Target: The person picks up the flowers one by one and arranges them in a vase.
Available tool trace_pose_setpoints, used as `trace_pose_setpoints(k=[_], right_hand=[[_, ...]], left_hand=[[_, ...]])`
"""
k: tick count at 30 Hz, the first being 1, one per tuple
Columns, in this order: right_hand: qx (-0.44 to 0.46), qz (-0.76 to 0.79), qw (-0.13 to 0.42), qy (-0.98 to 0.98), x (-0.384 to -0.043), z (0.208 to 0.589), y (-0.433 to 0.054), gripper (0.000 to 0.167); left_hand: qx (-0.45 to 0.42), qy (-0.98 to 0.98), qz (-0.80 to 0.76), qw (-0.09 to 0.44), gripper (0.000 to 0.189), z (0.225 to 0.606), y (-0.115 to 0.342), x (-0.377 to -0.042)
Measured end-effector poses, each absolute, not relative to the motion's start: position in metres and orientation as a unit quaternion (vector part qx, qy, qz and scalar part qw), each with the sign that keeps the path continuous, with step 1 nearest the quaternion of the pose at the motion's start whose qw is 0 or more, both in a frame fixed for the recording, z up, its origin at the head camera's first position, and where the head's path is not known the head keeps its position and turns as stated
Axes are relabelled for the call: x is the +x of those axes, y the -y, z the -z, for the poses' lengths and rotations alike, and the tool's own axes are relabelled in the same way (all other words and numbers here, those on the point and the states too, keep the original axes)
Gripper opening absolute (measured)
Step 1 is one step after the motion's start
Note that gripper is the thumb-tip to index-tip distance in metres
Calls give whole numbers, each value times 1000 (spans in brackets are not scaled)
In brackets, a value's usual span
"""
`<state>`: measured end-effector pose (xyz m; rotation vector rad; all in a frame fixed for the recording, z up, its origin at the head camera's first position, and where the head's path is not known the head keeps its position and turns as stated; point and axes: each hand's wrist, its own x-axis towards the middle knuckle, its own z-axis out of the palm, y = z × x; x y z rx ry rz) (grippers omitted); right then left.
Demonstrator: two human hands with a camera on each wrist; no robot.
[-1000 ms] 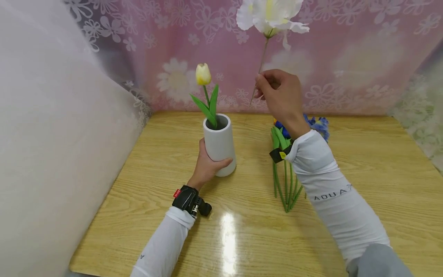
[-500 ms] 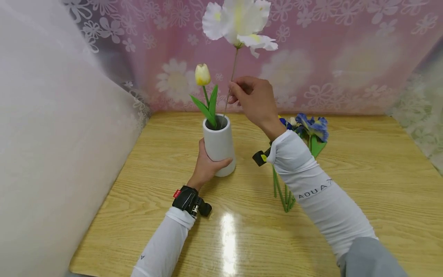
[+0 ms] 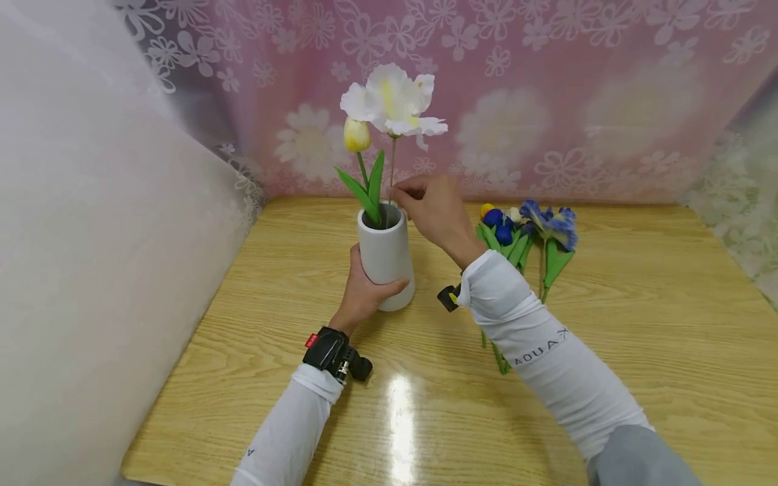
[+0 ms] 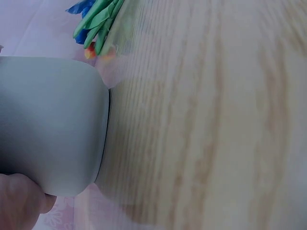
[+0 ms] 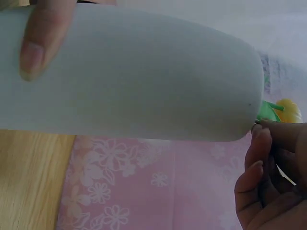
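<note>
A white vase [image 3: 384, 260] stands upright on the table, and my left hand [image 3: 363, 295] grips its lower body with the thumb across the front. In the vase leans a pale yellow tulip [image 3: 356, 136] with green leaves. My right hand [image 3: 434, 210] pinches the thin stem of a large white flower [image 3: 392, 101] just above the rim; the stem's lower end is inside the vase. The right wrist view shows the curled fingers of that hand [image 5: 268, 177] close by the rim. In the left wrist view the vase base [image 4: 57, 129] rests on the wood.
To the right lie several blue tulips [image 3: 495, 218], an orange-yellow one [image 3: 487, 209] and a ruffled blue flower [image 3: 553, 226], partly hidden by my right forearm. A pink floral curtain [image 3: 547, 121] hangs behind the wooden table [image 3: 638, 324].
My right hand has moved left and down, bringing the white flower from right of the vase to over it, its stem now inside. My left hand stays on the vase.
</note>
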<state>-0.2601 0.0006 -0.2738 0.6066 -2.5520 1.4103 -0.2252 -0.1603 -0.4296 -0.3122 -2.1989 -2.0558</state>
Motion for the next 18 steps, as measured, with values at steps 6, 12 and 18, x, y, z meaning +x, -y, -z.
trace_pose_setpoints(k=[6,12,18], right_hand=[[201,-438,71,873,-258,278,-2,25],[219,-413,77,880,-257,275,-2,25],[244,-322,88,911,-252,272,-1,25]], left_hand=[[-106,727,674,74,91,429,158,-224],[-106,733,670,52,90,403,157,-209],[-105,733,670,55,90,403,157,-208]])
